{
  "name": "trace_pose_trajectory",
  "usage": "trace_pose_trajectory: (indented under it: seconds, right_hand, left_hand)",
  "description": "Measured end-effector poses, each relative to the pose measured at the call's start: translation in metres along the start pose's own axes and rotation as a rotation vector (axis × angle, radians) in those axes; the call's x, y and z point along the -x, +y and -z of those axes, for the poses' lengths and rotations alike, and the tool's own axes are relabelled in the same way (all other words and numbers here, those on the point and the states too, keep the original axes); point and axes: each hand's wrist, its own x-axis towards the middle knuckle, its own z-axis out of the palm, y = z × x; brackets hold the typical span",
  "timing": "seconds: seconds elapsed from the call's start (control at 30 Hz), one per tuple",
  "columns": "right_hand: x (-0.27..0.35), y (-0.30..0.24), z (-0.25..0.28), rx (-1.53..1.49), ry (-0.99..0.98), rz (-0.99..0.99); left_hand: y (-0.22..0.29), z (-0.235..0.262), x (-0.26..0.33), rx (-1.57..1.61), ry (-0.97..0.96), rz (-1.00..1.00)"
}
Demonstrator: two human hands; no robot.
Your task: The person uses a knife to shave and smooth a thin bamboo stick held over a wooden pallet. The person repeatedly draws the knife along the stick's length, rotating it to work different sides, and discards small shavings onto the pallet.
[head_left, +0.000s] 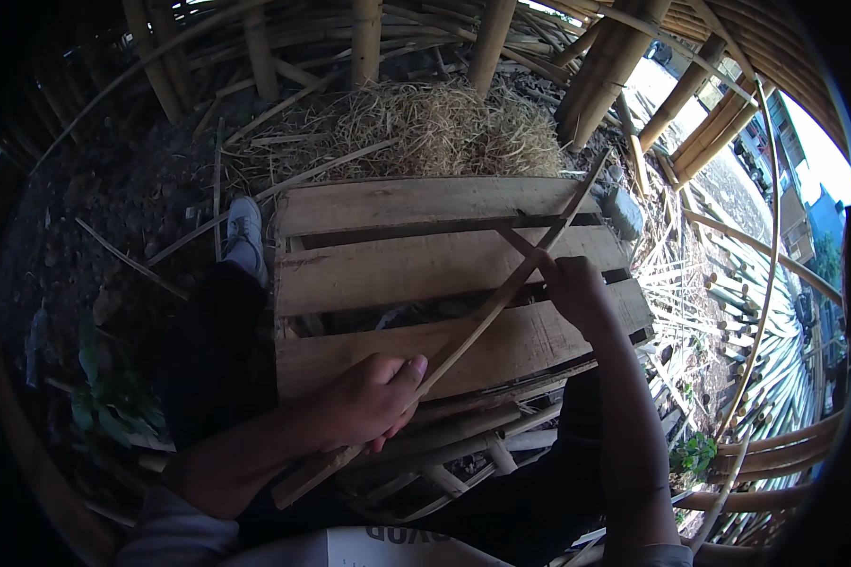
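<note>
My left hand [373, 402] is closed around the lower part of a long split bamboo strip [483, 316]. The strip slants from near my lap up to the far right, over a low table of wooden slats [369, 276]. Further up, my right hand [577, 289] is closed beside the strip. From its fingers a short, flat, knife-like blade [513, 237] juts to the upper left and crosses the strip. Its handle is hidden in the fist.
Pale shavings [444, 128] are heaped behind the table, before upright bamboo posts [366, 42]. A grey block [623, 214] lies by the table's right corner. Many cut bamboo poles [766, 364] lie at right. My shoe [244, 236] rests at left among loose strips.
</note>
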Motion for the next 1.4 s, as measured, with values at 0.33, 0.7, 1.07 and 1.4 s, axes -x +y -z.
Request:
trace_pose_trajectory:
  seconds: [0.33, 0.7, 1.07, 1.4]
  right_hand:
    - [0.017, 0.009, -0.006, 0.246, 0.086, 0.32]
    - [0.032, 0.006, -0.009, -0.035, 0.047, 0.316]
    - [0.006, 0.016, 0.002, -0.044, 0.076, 0.043]
    - [0.015, 0.004, -0.008, -0.087, 0.201, 0.0]
  left_hand:
    - [0.004, 0.003, 0.009, -0.077, 0.021, -0.039]
    - [0.003, 0.008, 0.007, -0.114, 0.007, -0.032]
    - [0.003, 0.007, 0.01, 0.071, -0.054, 0.051]
    - [0.007, 0.011, 0.016, 0.362, -0.159, 0.095]
